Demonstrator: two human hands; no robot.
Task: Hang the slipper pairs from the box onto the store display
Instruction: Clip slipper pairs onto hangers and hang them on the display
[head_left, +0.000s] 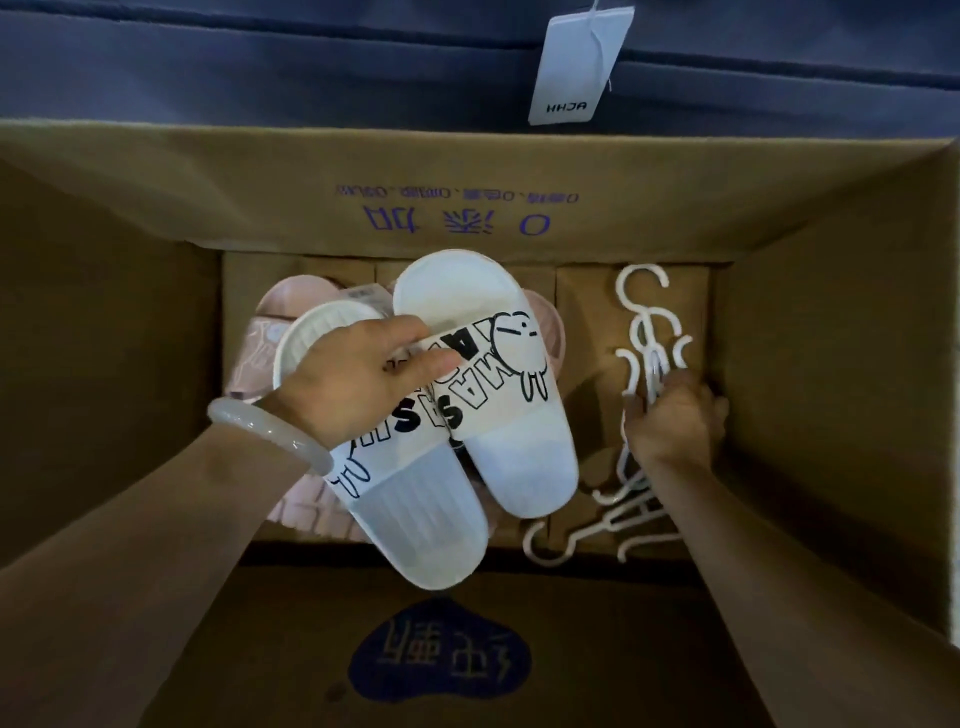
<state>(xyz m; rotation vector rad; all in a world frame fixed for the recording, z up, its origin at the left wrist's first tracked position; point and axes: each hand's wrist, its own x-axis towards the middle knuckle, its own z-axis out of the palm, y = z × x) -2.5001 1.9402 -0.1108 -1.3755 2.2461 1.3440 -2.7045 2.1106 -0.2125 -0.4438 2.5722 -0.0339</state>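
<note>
Far left inside the cardboard box (130, 322), pink slippers (291, 306) lie on the bottom, mostly covered. Above them the left hand (358, 379), a pale bangle (270, 434) on its wrist, holds the white slipper pair (467, 415) lifted over the box; its fingers (431, 364) are curled over the printed straps, thumb side pinching both straps together where the two slippers meet. The pair's long axis runs from the far wall toward the person, toes nearest the camera. To the right, a loose heap of white plastic hangers (649, 332) lies on the box floor, hooks pointing to the far wall. The right hand (675, 415) is down among them, fingers curled round one or more stems; how many I cannot tell. The hangers sit right of the slippers, just beside them, so the right hand is the nearer. A white tag (579, 67) hangs from dark fabric (260, 67) beyond the box.
</note>
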